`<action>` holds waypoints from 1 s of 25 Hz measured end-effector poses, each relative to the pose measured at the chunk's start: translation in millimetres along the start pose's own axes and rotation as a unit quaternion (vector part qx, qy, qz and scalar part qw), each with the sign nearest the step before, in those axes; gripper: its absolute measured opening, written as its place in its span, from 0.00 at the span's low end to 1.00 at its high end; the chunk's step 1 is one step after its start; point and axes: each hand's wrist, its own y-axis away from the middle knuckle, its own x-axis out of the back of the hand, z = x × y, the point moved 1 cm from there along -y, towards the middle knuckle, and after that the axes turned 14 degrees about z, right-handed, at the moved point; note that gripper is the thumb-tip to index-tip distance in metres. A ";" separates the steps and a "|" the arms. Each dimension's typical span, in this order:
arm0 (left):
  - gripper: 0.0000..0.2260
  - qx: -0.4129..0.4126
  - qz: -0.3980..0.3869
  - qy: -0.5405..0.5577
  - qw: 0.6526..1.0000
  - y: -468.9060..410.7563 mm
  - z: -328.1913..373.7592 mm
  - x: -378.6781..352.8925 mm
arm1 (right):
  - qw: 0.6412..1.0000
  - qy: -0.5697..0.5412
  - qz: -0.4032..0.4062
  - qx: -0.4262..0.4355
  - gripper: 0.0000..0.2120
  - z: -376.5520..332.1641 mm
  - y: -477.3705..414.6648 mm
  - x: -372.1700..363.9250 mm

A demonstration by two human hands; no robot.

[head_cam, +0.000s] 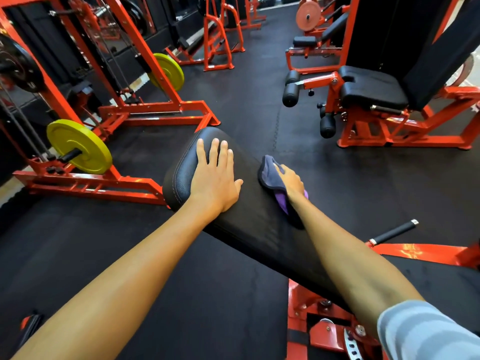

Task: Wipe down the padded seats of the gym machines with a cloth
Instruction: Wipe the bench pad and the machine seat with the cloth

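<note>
I get a bright, evenly lit view; light from overhead leaves glossy highlights on the orange frame (pixel 420 252) and a dull sheen on the padded seat (pixel 181 175). Shadows on the floor (pixel 246 100) are faint. The wide lens bends the edges; far machines (pixel 220 35) look soft.

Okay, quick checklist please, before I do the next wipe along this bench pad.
1. Cloth in grip: ok. The right hand holds the purple cloth.
2. Cloth on the surface: ok. It lies against the right side of the bench pad.
3. Pad steadied: ok. The left hand rests flat on it, fingers straight, near the far end.
4. Wipe path to the left: not ok. The left hand covers that part of the pad and probably needs lifting first.
5. Far end already wiped: cannot tell. The black pad shows no clear marks.
</note>
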 end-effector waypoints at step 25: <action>0.31 -0.127 -0.038 -0.007 0.991 0.5 9.6 -2.6 | 0.983 -0.145 0.101 0.057 0.23 76.9 158.6 2.7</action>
